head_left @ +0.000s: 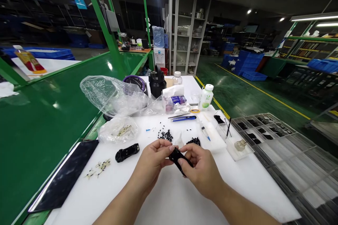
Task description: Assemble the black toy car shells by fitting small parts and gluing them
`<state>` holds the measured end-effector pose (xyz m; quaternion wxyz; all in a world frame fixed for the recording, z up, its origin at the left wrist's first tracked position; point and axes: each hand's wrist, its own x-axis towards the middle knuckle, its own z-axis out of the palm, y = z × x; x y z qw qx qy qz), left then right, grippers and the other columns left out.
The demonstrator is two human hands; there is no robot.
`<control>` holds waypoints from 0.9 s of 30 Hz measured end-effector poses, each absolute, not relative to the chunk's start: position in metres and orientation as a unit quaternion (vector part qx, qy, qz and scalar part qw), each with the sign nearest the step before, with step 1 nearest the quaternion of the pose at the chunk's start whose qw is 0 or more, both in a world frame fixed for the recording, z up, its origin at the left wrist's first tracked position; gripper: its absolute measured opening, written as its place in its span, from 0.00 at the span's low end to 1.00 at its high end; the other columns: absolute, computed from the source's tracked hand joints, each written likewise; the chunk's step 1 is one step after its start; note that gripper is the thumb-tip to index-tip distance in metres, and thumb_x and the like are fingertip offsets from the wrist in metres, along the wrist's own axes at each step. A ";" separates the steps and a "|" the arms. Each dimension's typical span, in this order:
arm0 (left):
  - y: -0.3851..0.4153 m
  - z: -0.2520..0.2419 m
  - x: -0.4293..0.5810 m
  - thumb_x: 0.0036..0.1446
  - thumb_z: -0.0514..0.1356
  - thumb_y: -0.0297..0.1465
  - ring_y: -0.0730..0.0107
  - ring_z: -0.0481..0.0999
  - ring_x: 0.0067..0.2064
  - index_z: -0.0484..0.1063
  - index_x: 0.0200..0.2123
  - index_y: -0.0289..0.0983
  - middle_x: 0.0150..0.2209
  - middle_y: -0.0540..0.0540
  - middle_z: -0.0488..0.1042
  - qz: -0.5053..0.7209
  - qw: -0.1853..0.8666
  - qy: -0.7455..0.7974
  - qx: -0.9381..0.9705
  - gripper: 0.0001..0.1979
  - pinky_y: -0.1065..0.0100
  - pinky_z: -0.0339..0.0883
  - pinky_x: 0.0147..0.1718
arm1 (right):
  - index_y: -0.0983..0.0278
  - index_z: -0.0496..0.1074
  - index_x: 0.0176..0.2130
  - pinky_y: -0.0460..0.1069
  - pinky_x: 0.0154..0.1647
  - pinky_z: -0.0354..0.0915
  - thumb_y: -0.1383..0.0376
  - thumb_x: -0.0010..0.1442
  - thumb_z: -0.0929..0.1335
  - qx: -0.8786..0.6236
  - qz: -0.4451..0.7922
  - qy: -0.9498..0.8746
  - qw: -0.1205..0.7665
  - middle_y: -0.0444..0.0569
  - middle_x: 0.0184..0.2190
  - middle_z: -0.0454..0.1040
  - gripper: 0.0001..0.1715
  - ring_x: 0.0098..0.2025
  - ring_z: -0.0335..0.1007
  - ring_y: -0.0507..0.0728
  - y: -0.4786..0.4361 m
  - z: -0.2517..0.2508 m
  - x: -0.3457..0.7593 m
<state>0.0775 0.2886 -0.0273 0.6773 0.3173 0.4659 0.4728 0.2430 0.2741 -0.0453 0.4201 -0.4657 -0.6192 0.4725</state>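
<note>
Both hands hold one long black plastic part (181,161) above the white table top (169,197). My left hand (155,154) pinches its far end between thumb and fingers. My right hand (202,167) grips its near side, thumb lying along the top. The fingers hide some of the part. A similar black part with openings (127,153), shaped like a toy car chassis, lies left of my left hand. Just beyond the hands are two heaps of tiny black pieces (165,135) (194,141). Small cream pieces with dark tips (99,168) are scattered at the left.
A blue utility knife (183,118), a syringe (205,133) and a white bottle (206,97) lie or stand farther back. Plastic bags (116,95) cover the back left. A dark flat panel (66,175) borders the left edge. A divided tray (287,154) with black parts stands at the right.
</note>
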 end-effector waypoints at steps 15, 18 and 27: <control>0.298 -0.032 0.063 0.56 0.61 0.39 0.62 0.71 0.34 0.78 0.33 0.40 0.36 0.44 0.77 0.395 0.352 0.622 0.577 0.10 0.65 0.62 0.35 | 0.65 0.73 0.41 0.46 0.24 0.67 0.62 0.58 0.70 -0.448 0.465 -0.539 0.541 0.44 0.27 0.67 0.11 0.27 0.65 0.51 0.276 -0.034 0.262; 0.298 -0.041 0.063 0.58 0.56 0.34 0.59 0.72 0.37 0.79 0.36 0.43 0.40 0.45 0.76 0.281 0.228 0.629 0.688 0.10 0.64 0.61 0.37 | 0.65 0.73 0.40 0.44 0.23 0.67 0.61 0.58 0.70 -0.456 0.448 -0.499 0.585 0.44 0.27 0.68 0.11 0.26 0.64 0.50 0.279 -0.029 0.268; 0.307 -0.051 0.065 0.58 0.51 0.30 0.59 0.75 0.39 0.73 0.44 0.38 0.46 0.42 0.72 0.159 0.107 0.694 0.694 0.14 0.63 0.63 0.40 | 0.66 0.74 0.41 0.45 0.25 0.67 0.62 0.60 0.68 -0.442 0.421 -0.566 0.554 0.46 0.28 0.70 0.10 0.28 0.67 0.52 0.280 -0.037 0.272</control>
